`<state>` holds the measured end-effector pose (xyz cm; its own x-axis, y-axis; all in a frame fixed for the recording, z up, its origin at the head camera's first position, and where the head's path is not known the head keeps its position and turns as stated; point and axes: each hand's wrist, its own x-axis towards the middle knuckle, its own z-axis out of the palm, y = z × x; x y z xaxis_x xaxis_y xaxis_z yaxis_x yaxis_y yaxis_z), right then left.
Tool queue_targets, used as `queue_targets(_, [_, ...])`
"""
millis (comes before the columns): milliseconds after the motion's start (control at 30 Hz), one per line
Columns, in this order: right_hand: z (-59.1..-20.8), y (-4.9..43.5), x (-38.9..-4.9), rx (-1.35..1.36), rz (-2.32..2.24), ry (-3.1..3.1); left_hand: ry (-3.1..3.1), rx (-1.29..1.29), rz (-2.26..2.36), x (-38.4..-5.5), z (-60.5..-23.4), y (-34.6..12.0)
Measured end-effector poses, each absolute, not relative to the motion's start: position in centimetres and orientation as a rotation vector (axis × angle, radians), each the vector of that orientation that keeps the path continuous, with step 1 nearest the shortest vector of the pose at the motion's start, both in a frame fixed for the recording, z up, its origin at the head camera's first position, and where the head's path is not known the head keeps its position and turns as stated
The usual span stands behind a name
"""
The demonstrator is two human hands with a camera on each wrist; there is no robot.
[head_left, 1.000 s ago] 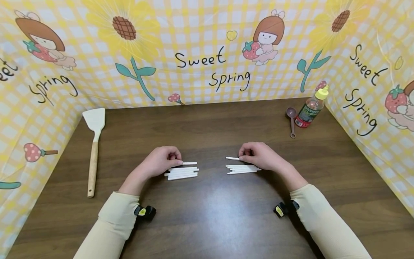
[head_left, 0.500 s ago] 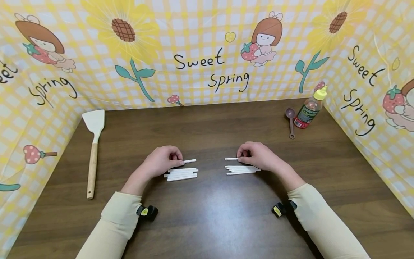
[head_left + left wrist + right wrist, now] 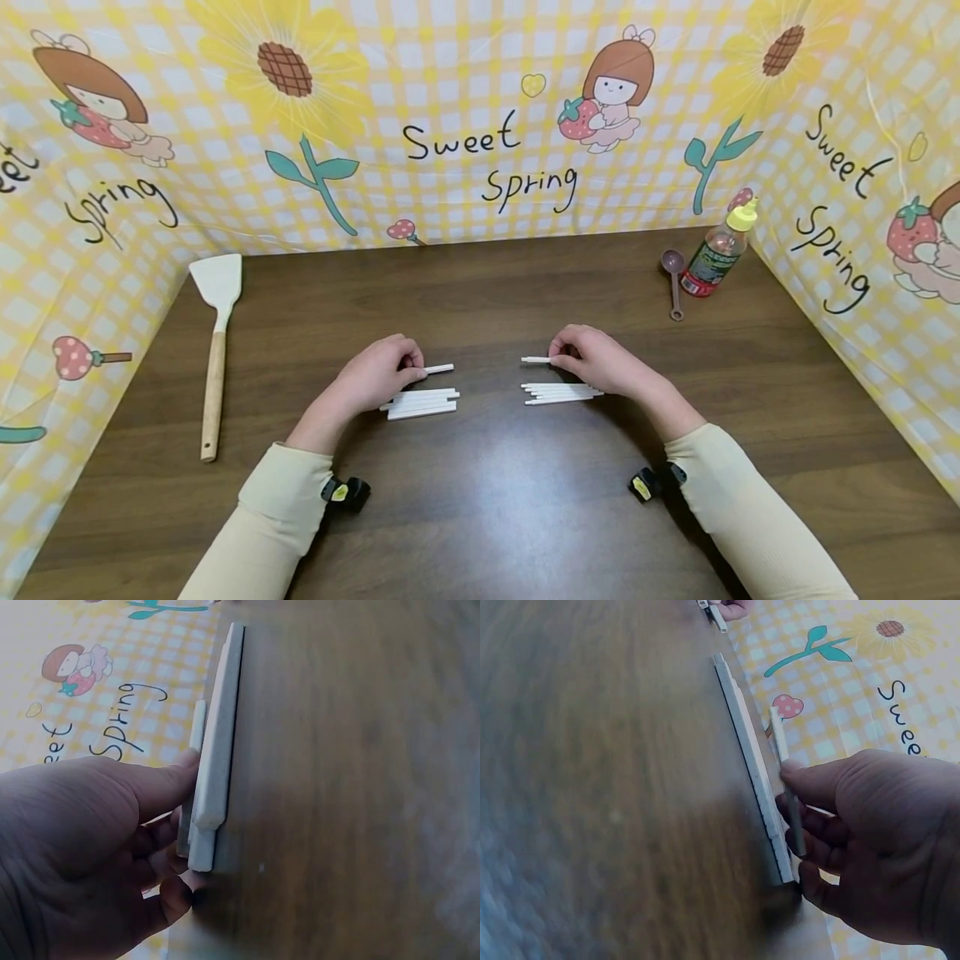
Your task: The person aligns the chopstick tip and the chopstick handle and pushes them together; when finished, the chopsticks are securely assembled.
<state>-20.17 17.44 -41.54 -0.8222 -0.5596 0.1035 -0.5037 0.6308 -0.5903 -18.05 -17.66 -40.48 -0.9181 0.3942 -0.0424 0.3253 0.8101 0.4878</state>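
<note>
My left hand pinches one stick, my right hand another stick, at the far sides of left pile and right pile, seemingly light, stiff, perhaps brittle, though wrist views blur, so best gripped mid-length.

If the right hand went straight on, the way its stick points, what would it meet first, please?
The right hand would probably meet the white stick in the left hand, though depth is unclear.

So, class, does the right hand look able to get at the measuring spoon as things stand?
Probably yes: only tabletop shows between the right hand and the measuring spoon, though the hand would likely first release its pinched white stick.
</note>
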Motion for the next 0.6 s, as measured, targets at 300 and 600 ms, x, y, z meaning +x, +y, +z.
queue_targets(300, [-41.0,17.0,-19.9,-0.88,-1.123,2.768,2.859,0.586,0.86,-18.1,-40.5,-17.4])
queue_targets(600, [-41.0,16.0,-19.4,-0.928,-1.163,2.757,2.817,0.575,0.942,-17.8,-40.4,-16.7])
